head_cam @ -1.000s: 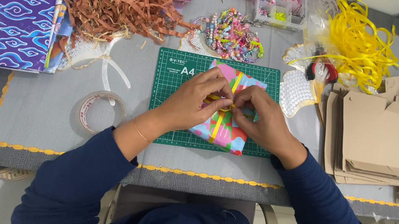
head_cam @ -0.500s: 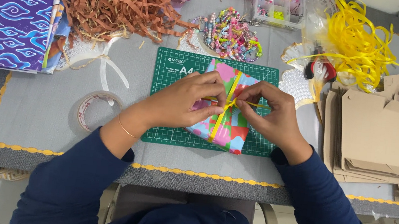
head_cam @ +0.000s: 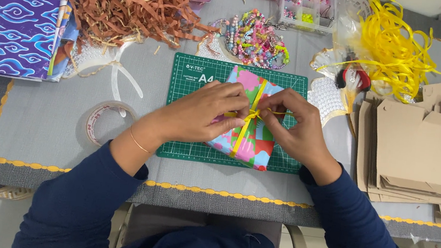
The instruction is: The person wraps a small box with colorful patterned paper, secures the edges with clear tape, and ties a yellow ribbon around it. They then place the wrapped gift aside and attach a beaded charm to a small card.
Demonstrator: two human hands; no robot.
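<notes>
A small box wrapped in bright pink, blue, green and red paper (head_cam: 248, 145) lies on a green cutting mat (head_cam: 189, 110). A yellow ribbon (head_cam: 241, 138) runs lengthwise over the box and crosses at a knot on top. My left hand (head_cam: 208, 112) rests on the box's left half and pinches the ribbon at the knot. My right hand (head_cam: 295, 127) covers the right half, its fingertips holding the other ribbon end at the same knot. Both hands hide much of the box top.
A roll of clear tape (head_cam: 103, 122) lies left of the mat. Brown paper shreds (head_cam: 130, 2), purple patterned paper (head_cam: 10, 12), colourful beads (head_cam: 255, 38) and a bead organiser (head_cam: 307, 5) sit behind. Loose yellow ribbon (head_cam: 395, 49) and stacked cardboard cut-outs (head_cam: 423, 149) are on the right.
My fingers have shifted at the knot: the hands drew slightly apart, then closed in again on the ribbon's crossing. The box has stayed on the mat.
</notes>
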